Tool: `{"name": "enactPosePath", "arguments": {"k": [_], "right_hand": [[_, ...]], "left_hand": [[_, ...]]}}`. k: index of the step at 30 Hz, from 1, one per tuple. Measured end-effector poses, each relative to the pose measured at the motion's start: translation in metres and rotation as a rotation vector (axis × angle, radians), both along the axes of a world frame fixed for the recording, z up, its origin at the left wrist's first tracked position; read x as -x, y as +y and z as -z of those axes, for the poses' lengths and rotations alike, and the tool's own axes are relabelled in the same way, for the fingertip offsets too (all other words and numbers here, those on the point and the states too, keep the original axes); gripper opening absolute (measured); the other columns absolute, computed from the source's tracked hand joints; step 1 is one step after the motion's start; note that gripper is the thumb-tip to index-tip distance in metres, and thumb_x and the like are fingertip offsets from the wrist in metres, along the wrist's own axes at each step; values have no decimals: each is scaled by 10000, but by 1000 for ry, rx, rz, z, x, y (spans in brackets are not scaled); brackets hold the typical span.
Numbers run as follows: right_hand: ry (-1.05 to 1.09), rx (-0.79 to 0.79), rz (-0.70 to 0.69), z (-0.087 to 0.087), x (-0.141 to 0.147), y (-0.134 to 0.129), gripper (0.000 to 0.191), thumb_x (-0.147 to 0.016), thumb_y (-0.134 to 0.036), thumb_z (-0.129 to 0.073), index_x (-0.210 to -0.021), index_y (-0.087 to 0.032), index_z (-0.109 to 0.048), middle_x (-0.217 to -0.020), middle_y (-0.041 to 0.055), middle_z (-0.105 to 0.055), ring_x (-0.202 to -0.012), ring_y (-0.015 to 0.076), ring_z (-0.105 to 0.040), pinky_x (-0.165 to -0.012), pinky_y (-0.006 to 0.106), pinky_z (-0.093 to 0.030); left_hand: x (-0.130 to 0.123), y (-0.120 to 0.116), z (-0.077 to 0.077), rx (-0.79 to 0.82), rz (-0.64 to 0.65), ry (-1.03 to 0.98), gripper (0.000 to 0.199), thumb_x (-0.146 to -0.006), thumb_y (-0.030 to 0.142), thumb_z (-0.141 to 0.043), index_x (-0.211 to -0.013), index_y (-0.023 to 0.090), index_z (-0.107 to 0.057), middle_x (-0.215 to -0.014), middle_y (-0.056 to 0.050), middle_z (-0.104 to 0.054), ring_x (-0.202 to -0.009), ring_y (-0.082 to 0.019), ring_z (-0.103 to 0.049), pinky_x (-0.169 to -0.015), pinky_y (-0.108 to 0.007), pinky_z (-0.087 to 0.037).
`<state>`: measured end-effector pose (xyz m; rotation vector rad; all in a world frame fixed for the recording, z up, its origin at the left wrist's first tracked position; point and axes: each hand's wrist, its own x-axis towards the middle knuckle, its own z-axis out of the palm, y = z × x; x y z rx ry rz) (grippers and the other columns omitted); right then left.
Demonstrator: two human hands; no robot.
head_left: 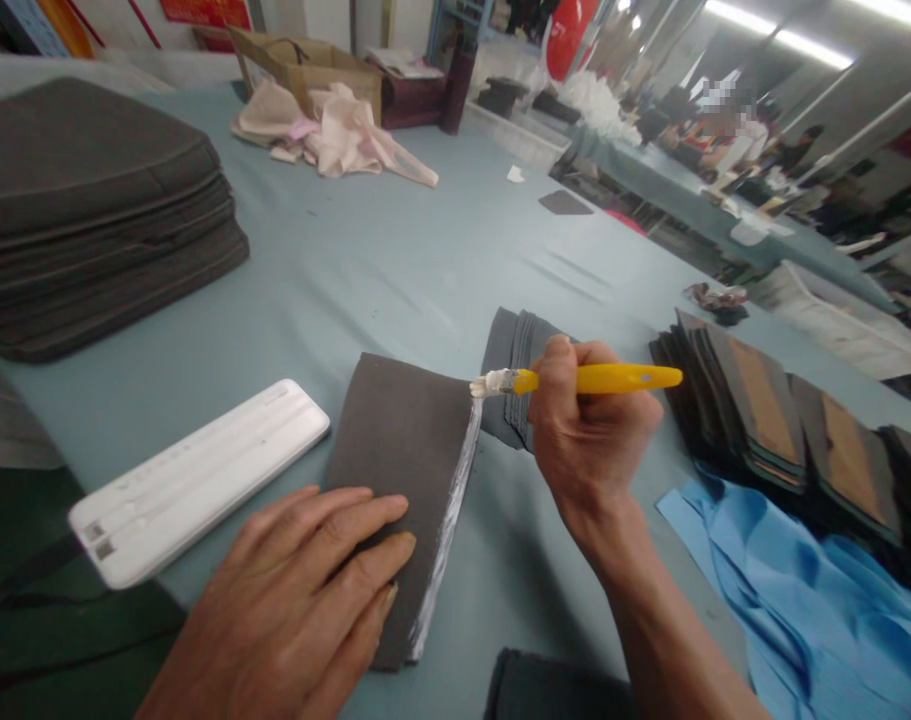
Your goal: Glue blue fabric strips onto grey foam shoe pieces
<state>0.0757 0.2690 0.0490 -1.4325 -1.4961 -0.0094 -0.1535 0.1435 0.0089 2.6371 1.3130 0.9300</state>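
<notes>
Flat on a dark grey rectangular piece (pixel 406 440) lies my left hand (pixel 305 600), its fingers stretched out over the lower left part. My right hand (pixel 586 430) grips a yellow-handled brush (pixel 627 378). The brush's whitish bristles touch the piece's top right corner. A white, wet-looking strip, like glue, runs down the piece's right edge. Behind my right hand stands a small fanned stack of dark grey pieces (pixel 506 350), partly hidden by the hand. To the left of the piece is a long white plastic device (pixel 200 480).
A tall stack of dark panels (pixel 95 220) is at the left. Bundled dark pieces (pixel 755 390) and blue cloth (pixel 807 590) lie at the right. A cardboard box (pixel 312 75) and pale cloth scraps (pixel 342 135) sit at the back. People work at a far table.
</notes>
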Motion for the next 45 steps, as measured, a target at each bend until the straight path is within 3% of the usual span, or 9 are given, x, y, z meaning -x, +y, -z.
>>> {"name": "enactPosePath", "arguments": {"k": [7, 13, 16, 18, 21, 25, 32, 45], "right_hand": [[38, -15, 6, -6, -4, 8, 397, -1034, -416, -556, -705, -209, -639, -482, -58, -509, -442, 125, -509, -502, 285, -377], [249, -61, -86, -32, 10, -19, 367, -1002, -436, -629, -697, -232, -635, -478, -48, -530, -394, 126, -474, -432, 289, -373], [395, 37, -167, -36, 21, -37, 399, -964, -505, -692, -691, -217, -651, -446, -50, -514, -353, 108, -414, -375, 267, -313], [459, 133, -210, -34, 28, -46, 445, -944, -566, -721, -683, -212, -650, -436, -50, -506, -355, 102, -401, -365, 250, -300], [500, 245, -268, -28, 38, -57, 476, -925, -609, -747, -685, -208, -656, -440, -47, -515, -375, 102, -428, -379, 230, -332], [483, 325, -344, -26, 51, -70, 498, -919, -618, -761, -665, -208, -639, -435, -44, -515, -364, 96, -431, -368, 214, -336], [486, 444, -473, -21, 65, -84, 477, -921, -587, -780, -660, -221, -620, -441, -47, -522, -354, 106, -458, -339, 208, -373], [280, 330, -401, -6, 70, -68, 388, -1017, -456, -697, -715, -218, -647, -481, -46, -527, -403, 104, -453, -381, 222, -362]], "left_hand": [[-6, 0, -13, -4, -34, -24, 305, -1014, 159, -537, -1219, 255, -742, -1308, -9, -773, -1190, -208, -693, -1103, -384, -473], [-18, -5, -22, 60, -104, -17, 273, -1030, 175, -523, -1169, 248, -746, -1281, 0, -801, -1173, -223, -735, -1115, -436, -502], [-27, -12, -24, 69, -162, 39, 275, -1060, 216, -501, -1202, 212, -737, -1330, -45, -787, -1238, -271, -728, -1131, -507, -515], [-36, -19, -24, 71, -196, 85, 333, -1096, 275, -457, -1291, 176, -709, -1402, -81, -754, -1323, -297, -691, -1154, -534, -512], [-48, -28, -21, 44, -217, 93, 397, -1113, 349, -447, -1383, 150, -659, -1473, -80, -713, -1401, -271, -642, -1189, -464, -508], [-58, -36, -11, -22, -225, 9, 373, -1094, 331, -468, -1341, 141, -672, -1415, -57, -752, -1359, -233, -674, -1161, -368, -533], [-60, -36, 3, -21, -233, -79, 376, -1054, 269, -516, -1346, 93, -675, -1379, -92, -768, -1299, -246, -720, -1134, -366, -578], [-63, -36, 14, -99, -263, -163, 251, -1021, 227, -570, -1191, 128, -726, -1317, -52, -799, -1282, -224, -727, -1126, -345, -583]]}}
